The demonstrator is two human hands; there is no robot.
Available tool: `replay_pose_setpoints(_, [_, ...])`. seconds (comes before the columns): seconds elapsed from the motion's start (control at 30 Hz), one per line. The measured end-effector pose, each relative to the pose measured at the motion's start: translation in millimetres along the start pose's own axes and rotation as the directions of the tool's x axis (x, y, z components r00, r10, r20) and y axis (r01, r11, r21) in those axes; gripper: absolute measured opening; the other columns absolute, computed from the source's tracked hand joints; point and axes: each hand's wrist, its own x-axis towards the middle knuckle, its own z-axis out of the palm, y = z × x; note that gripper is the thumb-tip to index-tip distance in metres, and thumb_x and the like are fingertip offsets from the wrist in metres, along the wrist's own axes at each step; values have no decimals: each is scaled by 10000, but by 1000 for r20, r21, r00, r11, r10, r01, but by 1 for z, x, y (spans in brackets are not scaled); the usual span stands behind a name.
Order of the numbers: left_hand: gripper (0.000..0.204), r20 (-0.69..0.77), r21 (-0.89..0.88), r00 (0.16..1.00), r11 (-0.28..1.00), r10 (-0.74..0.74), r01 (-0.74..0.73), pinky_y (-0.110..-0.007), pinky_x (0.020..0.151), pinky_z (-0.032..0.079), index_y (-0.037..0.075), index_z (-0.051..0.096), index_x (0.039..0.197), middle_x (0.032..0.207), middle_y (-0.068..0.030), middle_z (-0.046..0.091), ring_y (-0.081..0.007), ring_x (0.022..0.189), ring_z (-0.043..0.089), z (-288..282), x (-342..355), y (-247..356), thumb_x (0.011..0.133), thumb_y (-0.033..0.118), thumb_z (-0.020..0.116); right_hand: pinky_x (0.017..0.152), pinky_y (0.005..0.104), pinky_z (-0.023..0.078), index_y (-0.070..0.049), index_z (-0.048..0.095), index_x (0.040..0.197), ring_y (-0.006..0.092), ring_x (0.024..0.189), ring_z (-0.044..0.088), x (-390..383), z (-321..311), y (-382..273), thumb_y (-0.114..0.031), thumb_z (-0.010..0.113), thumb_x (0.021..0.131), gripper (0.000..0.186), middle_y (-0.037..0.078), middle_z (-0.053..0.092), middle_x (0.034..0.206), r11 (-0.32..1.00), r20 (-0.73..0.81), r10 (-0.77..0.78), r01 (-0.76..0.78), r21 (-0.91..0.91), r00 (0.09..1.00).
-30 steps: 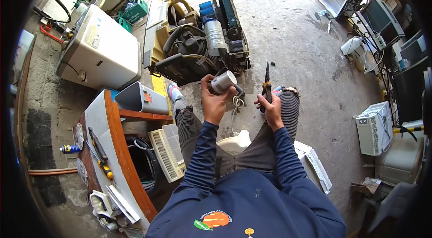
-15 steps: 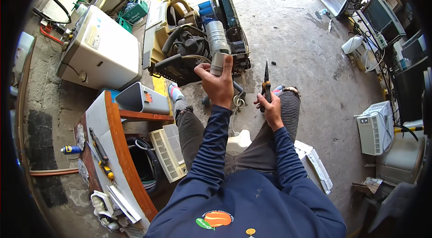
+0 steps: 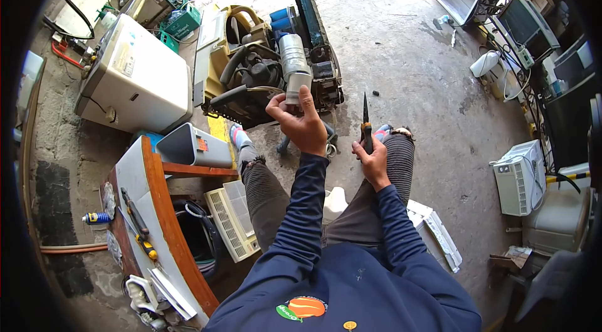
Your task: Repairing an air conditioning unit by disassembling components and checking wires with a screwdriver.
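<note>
Ahead of me stands an opened machine [image 3: 254, 72] with a beige casing, black hoses and a dark finned panel. A grey-white cylinder, wrapped in silvery clear film at its upper part [image 3: 293, 56], leans out of it toward me. At its near end is my left hand [image 3: 300, 124], closed with thumb on one side and fingers on the other. To the right my right hand [image 3: 374, 161] grips long-nose pliers [image 3: 367, 120] by their black and orange handles, jaws pointing up and away from me. The pliers touch nothing else.
A white appliance [image 3: 135, 68] and a grey bin [image 3: 194, 142] stand to the left. Nearer, a wood-edged table [image 3: 157, 188] carries another pair of pliers [image 3: 141, 231]. A white window unit [image 3: 520, 178] is at the right. A small black piece [image 3: 375, 92] lies on the concrete.
The view has shifted slightly. My left hand has turned a little, its thumb lower against the cylinder's end. The pliers stay in my right hand, tilted a little more upright.
</note>
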Motion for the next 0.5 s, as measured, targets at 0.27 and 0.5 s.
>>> replay_pose_setpoints(0.27, [498, -224, -194, 971, 980, -85, 42, -276, 617, 463, 55, 399, 1125, 962, -126, 569, -151, 692, 544, 14, -2, -12, 985, 443, 678, 594, 258, 431, -46, 598, 847, 129, 585, 486, 0, 0, -3, -133, 720, 901, 159, 8, 559, 683, 991, -10, -74, 73, -111, 997])
replay_pose_setpoints(0.5, [494, -41, 514, 982, 847, 183, -136, -347, 715, 472, 52, 433, 1157, 951, -135, 570, -228, 732, 551, 10, 30, 17, 1009, 494, 595, 595, 290, 440, -68, 562, 1057, 123, 613, 489, 23, 18, -74, -93, 744, 868, 264, 20, 567, 716, 928, -270, -354, 372, 16, 896])
